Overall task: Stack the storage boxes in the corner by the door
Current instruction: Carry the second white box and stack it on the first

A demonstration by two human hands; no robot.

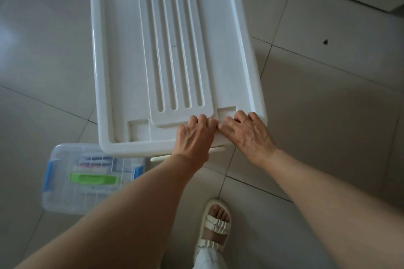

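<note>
Both hands, left (193,137) and right (248,132), lie flat, fingers curled, gripping nothing, at the white box lid's (175,50) near edge. Off-centre pressure could tip it onto the clear box (87,178) beside.

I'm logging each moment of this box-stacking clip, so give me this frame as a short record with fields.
setting: grey tiled floor
main object: large white storage box, ribbed lid on
left hand: flat on the lid's near edge
right hand: flat on the lid beside the left
second box: small clear box with blue latches, on the floor at near left
foot: cream sandal, near the big box
</note>
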